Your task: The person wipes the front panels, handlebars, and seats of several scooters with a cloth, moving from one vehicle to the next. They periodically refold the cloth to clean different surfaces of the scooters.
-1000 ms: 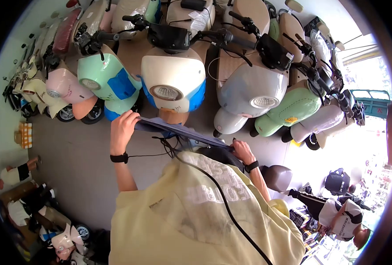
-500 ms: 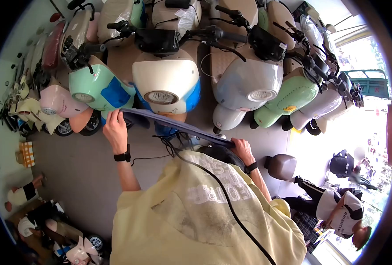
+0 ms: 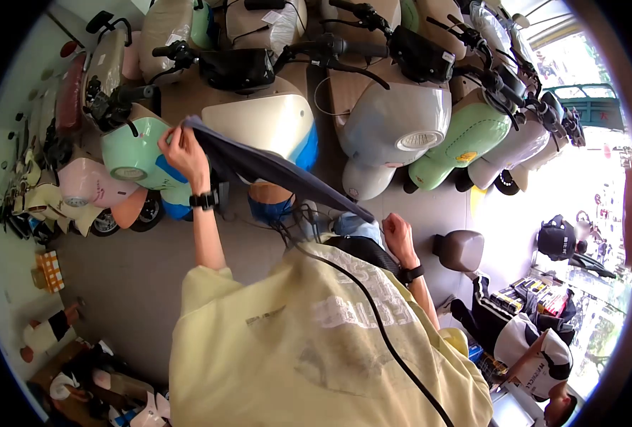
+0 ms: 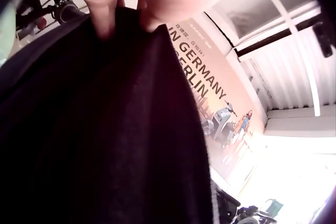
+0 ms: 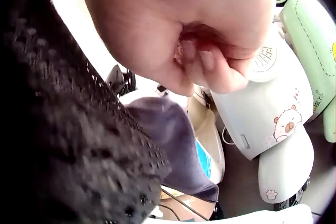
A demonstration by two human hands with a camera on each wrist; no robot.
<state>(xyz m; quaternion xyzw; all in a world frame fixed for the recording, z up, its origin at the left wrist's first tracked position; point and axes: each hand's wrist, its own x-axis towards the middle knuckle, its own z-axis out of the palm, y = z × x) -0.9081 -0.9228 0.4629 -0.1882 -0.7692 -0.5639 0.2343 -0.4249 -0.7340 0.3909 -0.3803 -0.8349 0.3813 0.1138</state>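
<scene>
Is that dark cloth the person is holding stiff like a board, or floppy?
Probably floppy: the dark cloth bunches into folds where the left hand pinches it, and looks flat only because it's pulled toward the right hand. Likely light too, since a pinch alone holds it up.

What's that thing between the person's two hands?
A dark cloth stretches from the left hand to the right hand, with a white scooter behind it. The head view shows it best.

The left hand (image 3: 181, 153) and right hand (image 3: 399, 238) hold a dark cloth (image 3: 273, 171) before scooters (image 3: 394, 121).
</scene>
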